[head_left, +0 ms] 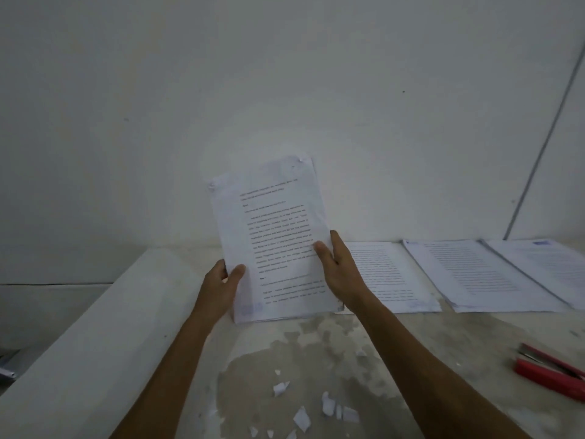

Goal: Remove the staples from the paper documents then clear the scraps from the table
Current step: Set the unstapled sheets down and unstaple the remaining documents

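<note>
I hold a printed paper document (272, 236) upright above the table, tilted a little to the left, its bottom edge near the tabletop. My left hand (223, 289) grips its lower left edge with the thumb on the front. My right hand (338, 267) grips the right edge, thumb across the page. The top corners look torn or creased. Several small white paper scraps (302, 418) lie on the table in front of me. Three more printed documents lie flat in a row at the right: one (392, 277), a second (474, 274) and a third (544, 264).
A red stapler (550, 372) lies open near the table's right edge. The table (443, 359) is pale and mottled, with a raised white ledge (95, 327) along its left side. A plain white wall stands close behind.
</note>
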Demonstrator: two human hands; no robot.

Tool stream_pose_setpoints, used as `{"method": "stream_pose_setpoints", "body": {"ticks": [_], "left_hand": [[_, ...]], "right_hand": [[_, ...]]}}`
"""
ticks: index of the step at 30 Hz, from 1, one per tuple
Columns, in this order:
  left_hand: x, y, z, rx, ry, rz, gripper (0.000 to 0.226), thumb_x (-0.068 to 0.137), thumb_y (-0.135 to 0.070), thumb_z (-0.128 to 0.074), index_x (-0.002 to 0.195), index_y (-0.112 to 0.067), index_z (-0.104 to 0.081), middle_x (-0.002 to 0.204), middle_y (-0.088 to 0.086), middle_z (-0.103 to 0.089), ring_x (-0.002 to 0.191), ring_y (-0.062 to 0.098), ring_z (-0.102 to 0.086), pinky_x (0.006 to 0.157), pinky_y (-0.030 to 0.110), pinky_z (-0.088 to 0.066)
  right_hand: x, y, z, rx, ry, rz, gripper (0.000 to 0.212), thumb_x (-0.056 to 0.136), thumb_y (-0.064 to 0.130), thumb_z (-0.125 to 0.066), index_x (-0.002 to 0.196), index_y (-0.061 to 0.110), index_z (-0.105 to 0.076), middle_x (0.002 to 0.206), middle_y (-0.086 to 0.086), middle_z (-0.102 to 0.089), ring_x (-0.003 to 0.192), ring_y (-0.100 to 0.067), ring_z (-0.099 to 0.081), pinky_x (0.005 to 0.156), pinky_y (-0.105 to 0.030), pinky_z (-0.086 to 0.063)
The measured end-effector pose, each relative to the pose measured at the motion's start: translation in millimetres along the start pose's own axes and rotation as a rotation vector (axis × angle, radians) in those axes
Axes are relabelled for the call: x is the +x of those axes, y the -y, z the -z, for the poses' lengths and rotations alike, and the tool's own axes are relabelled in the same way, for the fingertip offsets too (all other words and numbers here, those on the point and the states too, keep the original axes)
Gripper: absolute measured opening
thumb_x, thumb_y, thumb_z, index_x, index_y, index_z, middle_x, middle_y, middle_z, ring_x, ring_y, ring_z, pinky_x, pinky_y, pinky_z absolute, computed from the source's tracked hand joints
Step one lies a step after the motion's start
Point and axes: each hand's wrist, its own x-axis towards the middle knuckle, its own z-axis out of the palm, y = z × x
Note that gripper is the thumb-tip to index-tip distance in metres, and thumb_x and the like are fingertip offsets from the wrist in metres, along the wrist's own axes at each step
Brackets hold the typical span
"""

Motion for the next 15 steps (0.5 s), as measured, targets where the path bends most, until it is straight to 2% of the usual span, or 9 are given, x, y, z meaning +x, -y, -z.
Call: {"method": "stream_pose_setpoints", "body": {"ticks": [1, 3, 5, 8, 10, 11, 13, 15], "left_hand": [[0, -11, -10, -0.038, 0.01, -0.012, 0.035, 0.098, -0.029, -0.053, 0.13, -0.014, -0.053, 0.122, 0.001, -0.061, 0.107, 0.017, -0.058, 0.077, 0.024, -0.045], [-1, -29, -30, -0.094, 0.01, -0.031, 0.032, 0.099, -0.026, -0.052, 0.129, -0.014, -0.052, 0.123, 0.001, -0.06, 0.105, 0.018, -0.058, 0.083, 0.027, -0.047], [-3, -44, -52, -0.095, -0.007, -0.082, 0.029, 0.099, -0.025, -0.051, 0.126, -0.014, -0.05, 0.123, 0.0, -0.059, 0.104, 0.017, -0.058, 0.086, 0.029, -0.046], [-7, -55, -87, -0.05, -0.007, -0.128, 0.029, 0.099, -0.024, -0.05, 0.126, -0.014, -0.048, 0.125, 0.002, -0.057, 0.105, 0.017, -0.055, 0.089, 0.028, -0.043], [-8, -57, -111, -0.015, 0.012, -0.118, 0.032, 0.099, -0.023, -0.049, 0.13, -0.014, -0.046, 0.127, 0.004, -0.058, 0.107, 0.019, -0.056, 0.09, 0.027, -0.041], [-9, -57, -122, 0.002, 0.026, -0.105, 0.034, 0.099, -0.023, -0.049, 0.132, -0.013, -0.045, 0.13, 0.005, -0.057, 0.111, 0.021, -0.056, 0.09, 0.027, -0.041], [-10, -56, -145, 0.059, 0.054, -0.076, 0.037, 0.1, -0.025, -0.048, 0.134, -0.012, -0.043, 0.133, 0.008, -0.056, 0.115, 0.025, -0.055, 0.088, 0.026, -0.04], [-11, -54, -165, 0.184, 0.05, -0.063, 0.038, 0.1, -0.029, -0.047, 0.134, -0.011, -0.042, 0.131, 0.009, -0.058, 0.112, 0.027, -0.058, 0.084, 0.027, -0.04]], "right_hand": [[2, 0, 10, 0.008, -0.009, 0.021, 0.032, 0.105, 0.041, -0.038, 0.133, 0.027, -0.043, 0.127, 0.018, -0.054, 0.108, 0.005, -0.056, 0.085, -0.011, -0.048], [6, -1, 30, 0.004, -0.057, 0.028, 0.022, 0.105, 0.037, -0.038, 0.122, 0.026, -0.046, 0.115, 0.019, -0.057, 0.099, 0.009, -0.058, 0.073, -0.007, -0.049], [8, -5, 50, -0.021, -0.103, 0.006, 0.021, 0.106, 0.037, -0.037, 0.119, 0.023, -0.045, 0.114, 0.016, -0.057, 0.1, 0.005, -0.058, 0.072, -0.011, -0.049], [10, -18, 81, -0.082, -0.146, -0.056, 0.027, 0.106, 0.035, -0.037, 0.123, 0.016, -0.045, 0.117, 0.003, -0.057, 0.108, -0.015, -0.058, 0.074, -0.017, -0.045], [7, -29, 101, -0.141, -0.163, -0.115, 0.03, 0.106, 0.034, -0.038, 0.128, 0.015, -0.044, 0.118, 0.004, -0.053, 0.115, -0.022, -0.056, 0.079, -0.018, -0.042], [6, -35, 109, -0.178, -0.166, -0.149, 0.034, 0.106, 0.034, -0.038, 0.134, 0.015, -0.042, 0.121, 0.004, -0.05, 0.12, -0.024, -0.053, 0.086, -0.02, -0.042], [5, -47, 125, -0.245, -0.165, -0.226, 0.045, 0.106, 0.034, -0.039, 0.145, 0.011, -0.036, 0.136, -0.004, -0.048, 0.131, -0.028, -0.046, 0.1, -0.031, -0.04], [7, -59, 138, -0.308, -0.151, -0.288, 0.049, 0.105, 0.033, -0.04, 0.148, 0.009, -0.033, 0.147, -0.01, -0.045, 0.134, -0.031, -0.044, 0.108, -0.039, -0.038]]}}
